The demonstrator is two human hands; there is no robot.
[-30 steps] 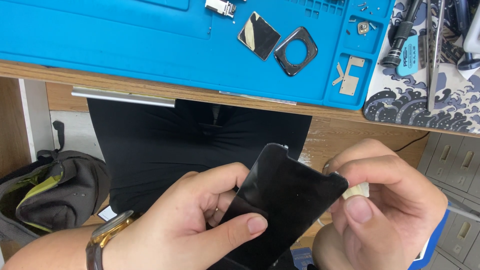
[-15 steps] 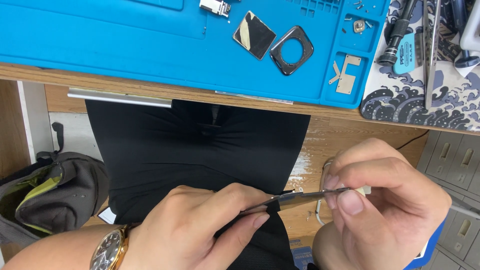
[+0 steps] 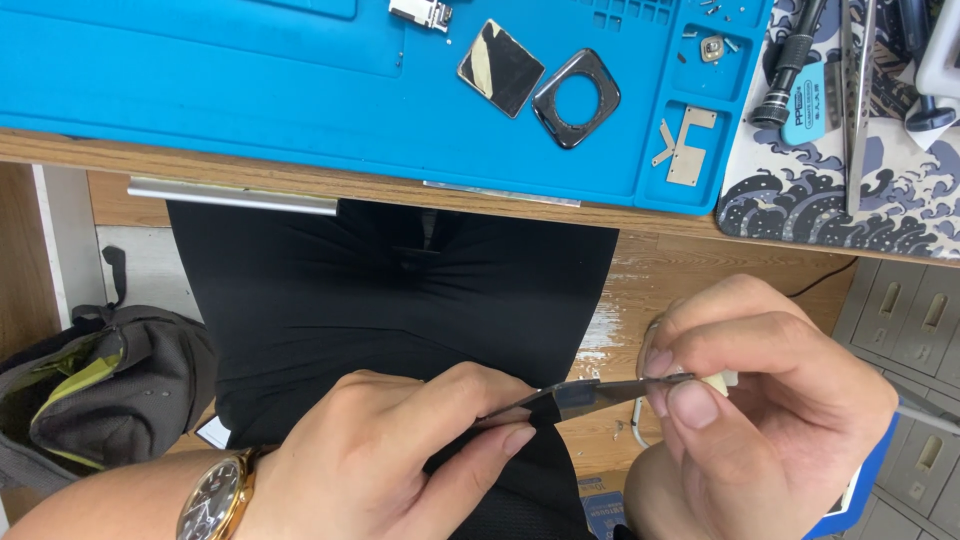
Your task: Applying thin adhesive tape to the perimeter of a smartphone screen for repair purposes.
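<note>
A: Closest to the camera, what do the hands have?

B: Both are clamped on one thin dark flat panel (image 3: 585, 395), seen edge-on, held over the lap below the near edge of the surface. The left hand (image 3: 400, 455), with a gold-cased wristwatch (image 3: 215, 497) on it, pinches one end between thumb and fingers. The right hand (image 3: 760, 400) pinches the other end and also grips a small cream-coloured piece (image 3: 718, 381) against it

A: What could go wrong from here?

B: My guess is that the panel is thin and is held only at its ends, in the air over the black trousers (image 3: 400, 290). A twist or a hard squeeze could bend or crack it, and a slip would drop it to the floor beside the grey and green bag (image 3: 105, 395)

A: And farther off?

B: On the wooden surface (image 3: 300, 180) lies a bright blue work mat (image 3: 250, 80). Near its near edge are a dark square plate with a pale diagonal stripe (image 3: 500, 68) and a black rounded-square frame with a round hole (image 3: 576, 98), just beside each other. Toward the right corner of the mat lie small flat metal brackets (image 3: 686, 147), and a wave-patterned cloth (image 3: 850, 200) with tools on it

A: Anything you can't make out?

B: The panel's face is hidden at this angle. The cream piece is mostly covered by fingers, so I can't tell what it is. The tools are cut off at the top of the view
</note>
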